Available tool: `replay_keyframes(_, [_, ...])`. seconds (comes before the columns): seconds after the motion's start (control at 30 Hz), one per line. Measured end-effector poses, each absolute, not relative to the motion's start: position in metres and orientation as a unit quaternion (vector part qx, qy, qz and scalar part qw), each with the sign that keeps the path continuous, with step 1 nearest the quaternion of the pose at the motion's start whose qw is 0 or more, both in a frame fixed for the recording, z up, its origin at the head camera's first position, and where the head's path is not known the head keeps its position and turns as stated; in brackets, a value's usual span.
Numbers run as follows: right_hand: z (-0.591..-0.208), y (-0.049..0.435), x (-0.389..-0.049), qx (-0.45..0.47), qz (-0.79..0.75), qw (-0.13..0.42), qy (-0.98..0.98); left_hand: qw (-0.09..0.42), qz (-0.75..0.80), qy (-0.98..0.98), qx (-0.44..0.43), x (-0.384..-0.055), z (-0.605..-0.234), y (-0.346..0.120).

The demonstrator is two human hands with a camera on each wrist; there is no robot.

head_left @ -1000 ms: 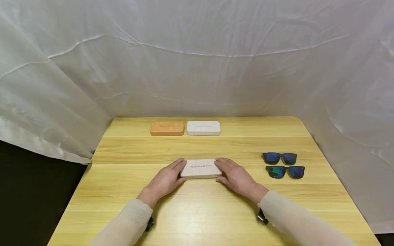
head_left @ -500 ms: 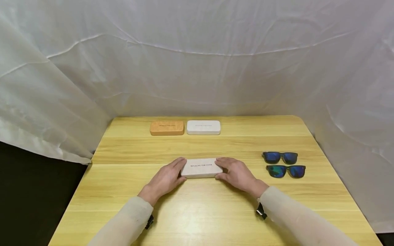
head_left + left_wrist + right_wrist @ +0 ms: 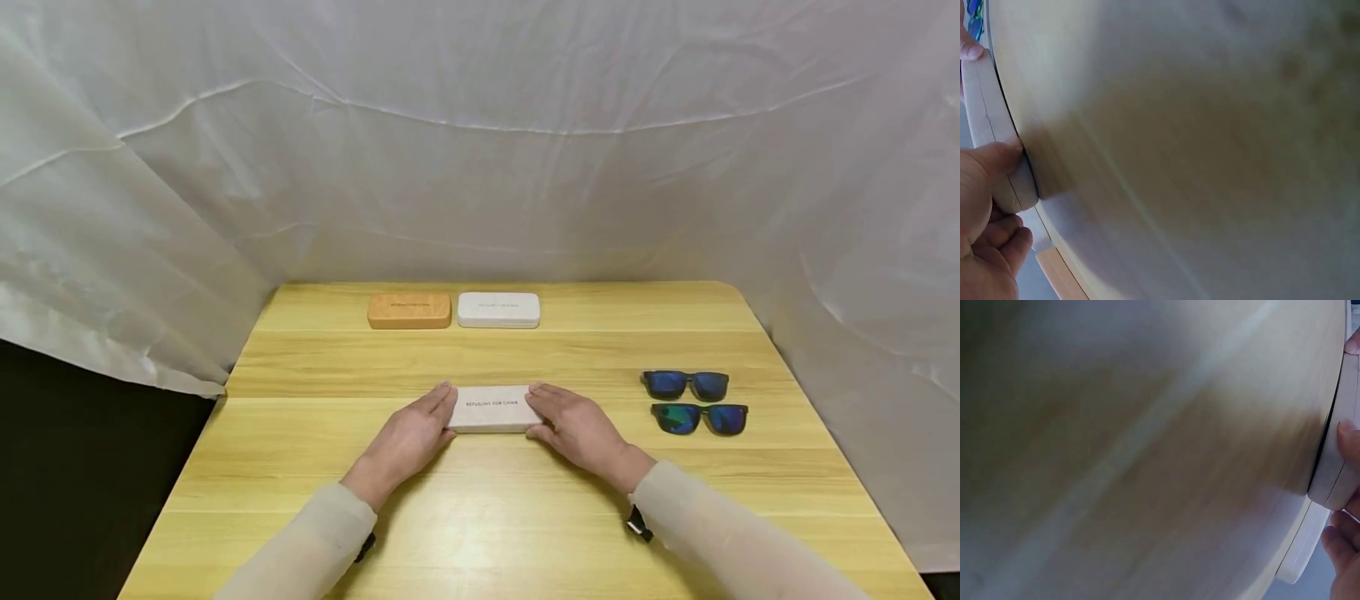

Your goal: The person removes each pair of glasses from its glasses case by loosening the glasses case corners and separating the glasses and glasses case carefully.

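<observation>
A pale grey-white glasses case [image 3: 492, 408] with dark lettering on its lid lies closed on the wooden table in front of me. My left hand [image 3: 408, 437] grips its left end, thumb on the near side and fingers round the far corner. At the right end my right hand [image 3: 577, 429] holds it the same way. In the left wrist view, the thumb [image 3: 1000, 156] presses the side of the case [image 3: 991, 112] across its seam. The right wrist view shows the right thumb [image 3: 1349, 442] on the case [image 3: 1329, 481] too.
Along the back of the table [image 3: 480, 533] lie an orange glasses case [image 3: 409, 312] and a white glasses case [image 3: 498, 310], side by side. Two pairs of dark sunglasses, one farther back [image 3: 685, 385] and one nearer [image 3: 699, 418], rest at the right. White cloth [image 3: 480, 167] hangs behind and beside the table.
</observation>
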State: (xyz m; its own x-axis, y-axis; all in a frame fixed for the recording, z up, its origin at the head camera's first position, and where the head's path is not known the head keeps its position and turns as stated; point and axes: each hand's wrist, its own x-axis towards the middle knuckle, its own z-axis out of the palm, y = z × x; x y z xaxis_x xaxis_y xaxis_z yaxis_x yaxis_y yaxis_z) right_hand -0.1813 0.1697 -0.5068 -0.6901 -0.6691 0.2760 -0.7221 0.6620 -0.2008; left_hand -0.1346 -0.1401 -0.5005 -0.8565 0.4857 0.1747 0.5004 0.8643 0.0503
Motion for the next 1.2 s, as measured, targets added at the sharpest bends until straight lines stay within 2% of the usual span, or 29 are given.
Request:
replay_keyframes(0.13, [-0.510, 0.170, -0.181, 0.385, 0.141, 0.100, -0.907, 0.076, -0.047, -0.963, -0.254, -0.133, -0.500, -0.139])
replay_keyframes(0.37, [-0.511, 0.168, -0.182, 0.381, 0.152, 0.079, -0.909, 0.047, -0.121, -0.963, -0.236, -0.137, -0.505, -0.149])
replay_keyframes(0.53, [-0.510, 0.168, -0.184, 0.380, 0.167, 0.085, -0.906, 0.039, -0.147, -0.959, -0.240, -0.141, -0.506, -0.154])
replay_keyframes(0.9, [-0.501, 0.173, -0.189, 0.350, 0.221, 0.053, -0.909, 0.050, -0.137, -0.957, -0.252, -0.144, -0.501, -0.150])
replay_keyframes(1.2, [-0.504, 0.169, -0.185, 0.352, 0.203, 0.059, -0.912, 0.055, -0.114, -0.960, -0.250, -0.142, -0.500, -0.147])
